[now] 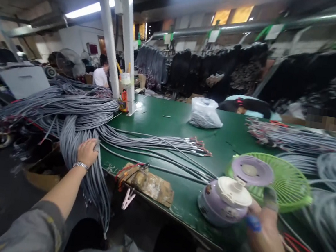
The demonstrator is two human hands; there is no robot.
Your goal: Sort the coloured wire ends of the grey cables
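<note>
My left hand point(87, 151) is closed on a thick bundle of grey cables point(74, 130) where it droops over the left edge of the green table point(168, 122); a bracelet sits on that wrist. More grey cables with coloured ends point(165, 144) stretch across the table from the bundle. My right hand point(262, 221) is low at the right, blurred, with tape on the fingers. It is next to a small desk fan with a purple base point(224, 201) and a green grille point(284, 180). Whether the right hand holds anything cannot be seen.
A clear plastic bag point(205, 113) sits mid-table, a brown cardboard piece point(149, 183) with a clip at the near edge. More grey cables point(308, 140) lie at the right. A person in white sits far left, another leans across the table. White posts point(129, 42) rise behind.
</note>
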